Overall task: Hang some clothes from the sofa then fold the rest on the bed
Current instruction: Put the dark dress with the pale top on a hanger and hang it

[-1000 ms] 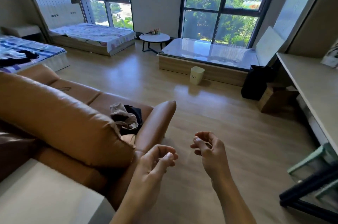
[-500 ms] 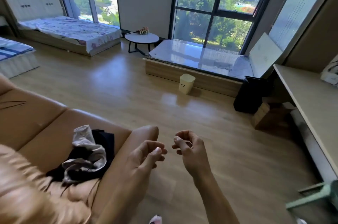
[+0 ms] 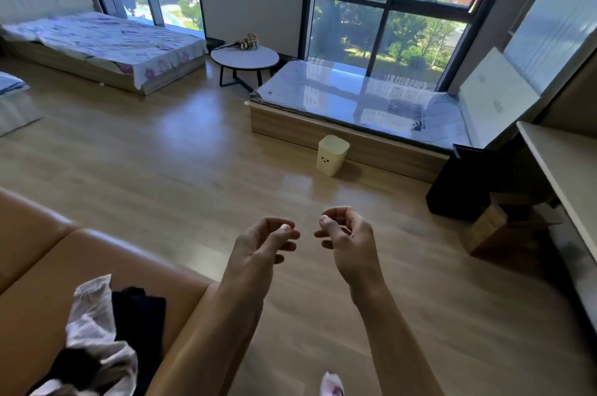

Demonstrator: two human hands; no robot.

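Wood floor fills the middle of the room, and that is where I see open room: a broad stretch from my hands out to 12 o'clock. Its edges are the bed at 10 o'clock, a round surface with flowers at 11, and a low platform under the windows from 12 to 1. A pale bin stands on the floor just before the platform's front edge; it bears a small drawn face, two dots and a mouth. At 2 o'clock a black box and a carton crowd the near end of a long surface that runs down the right side. The sofa takes the 8 o'clock corner, its armrest partly hidden by my left forearm. The clothes lie heaped on its seat at 7 o'clock, a white piece crumpled over dark ones, the heap's long axis running from 7 toward 1 o'clock, the white tip pointing up-frame. My left hand and right hand hover side by side over the floor, near each other but apart, fingers loosely curled, thumbs close to forefingers, gripping nothing. A slipper toe shows at 6 o'clock.
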